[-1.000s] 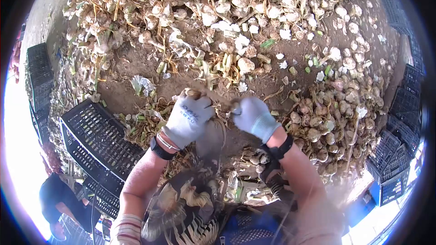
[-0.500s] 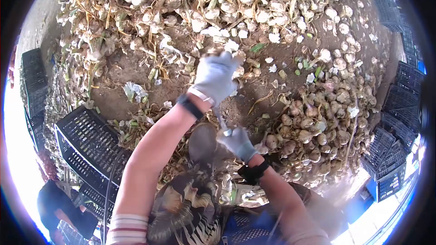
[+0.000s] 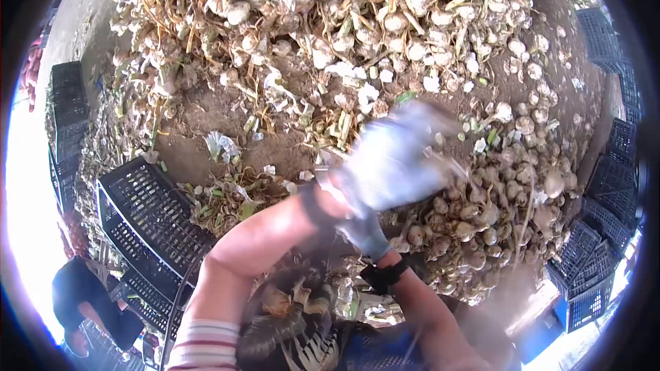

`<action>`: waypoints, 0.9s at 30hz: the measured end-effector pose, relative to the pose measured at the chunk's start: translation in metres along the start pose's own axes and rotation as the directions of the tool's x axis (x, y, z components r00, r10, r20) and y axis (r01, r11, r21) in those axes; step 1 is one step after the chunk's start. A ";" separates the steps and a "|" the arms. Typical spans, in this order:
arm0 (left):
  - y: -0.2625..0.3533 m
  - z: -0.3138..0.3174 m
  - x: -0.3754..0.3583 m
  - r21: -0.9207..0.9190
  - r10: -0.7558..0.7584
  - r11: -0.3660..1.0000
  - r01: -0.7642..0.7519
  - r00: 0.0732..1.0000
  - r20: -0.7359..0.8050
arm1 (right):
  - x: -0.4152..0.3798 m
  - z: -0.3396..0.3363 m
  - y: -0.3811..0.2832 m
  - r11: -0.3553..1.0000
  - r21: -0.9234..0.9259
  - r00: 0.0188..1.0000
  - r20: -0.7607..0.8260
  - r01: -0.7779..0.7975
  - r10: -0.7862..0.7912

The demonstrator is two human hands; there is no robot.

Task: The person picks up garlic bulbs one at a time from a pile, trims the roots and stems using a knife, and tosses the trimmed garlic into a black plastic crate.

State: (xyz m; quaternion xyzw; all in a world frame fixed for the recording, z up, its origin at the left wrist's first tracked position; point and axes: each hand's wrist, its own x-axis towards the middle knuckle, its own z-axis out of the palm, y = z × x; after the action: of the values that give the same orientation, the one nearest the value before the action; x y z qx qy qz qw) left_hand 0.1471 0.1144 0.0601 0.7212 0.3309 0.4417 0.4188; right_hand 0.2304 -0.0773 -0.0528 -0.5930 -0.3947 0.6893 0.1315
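My left hand [image 3: 399,158], in a pale glove, is smeared by motion above the right-hand garlic pile [image 3: 474,220]. Its fingers are too blurred to read. Beneath it, my gloved right hand [image 3: 369,235] is partly covered; its visible part looks closed, and whatever it holds is hidden. A dark band circles each wrist. Garlic bulbs with dry stalks form a large heap [image 3: 289,0] ahead. One pale bulb [image 3: 554,183] shows larger than those around it at the right pile's edge.
Black plastic crates stand at left [image 3: 155,199] and along the right [image 3: 584,247]. Cut stalks and skins [image 3: 227,199] litter the soil [image 3: 199,117]. A person in dark clothing [image 3: 93,295] is at lower left. Dark patterned fabric [image 3: 295,323] covers my lap.
My left hand has swung right, from the middle ground toward the right pile, and now overlaps my right hand. The slender metal-looking piece between the hands is hidden now. The view has shifted slightly.
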 end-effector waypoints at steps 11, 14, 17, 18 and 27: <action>-0.153 -0.208 -0.096 0.197 -0.741 0.152 0.968 0.244 -0.625 | 0.022 -0.035 -0.066 0.890 0.408 0.965 -0.068 -0.205 0.254; -0.132 -0.169 -0.110 0.224 -0.722 0.416 0.881 0.470 -0.508 | 0.047 -0.040 -0.084 0.933 0.357 0.986 -0.165 0.049 0.012; -0.072 -0.109 -0.117 0.243 -0.706 0.601 0.761 0.648 -0.285 | 0.066 -0.041 -0.128 0.834 0.548 0.987 -0.159 0.063 0.030; -0.051 -0.098 -0.112 0.015 -0.818 0.565 0.825 0.563 -0.115 | 0.077 -0.037 -0.122 0.775 0.623 0.994 -0.098 0.105 -0.056; -0.070 -0.080 -0.180 -0.575 -0.767 0.498 0.649 0.639 0.057 | 0.037 -0.046 -0.149 0.669 -0.635 0.843 -0.053 0.386 -0.536</action>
State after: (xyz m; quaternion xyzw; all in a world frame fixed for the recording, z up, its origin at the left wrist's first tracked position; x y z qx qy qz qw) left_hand -0.0037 0.0169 -0.0464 0.3179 0.4991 0.3760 0.7131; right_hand 0.2201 0.0620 0.0256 -0.5601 -0.7116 0.3958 0.1529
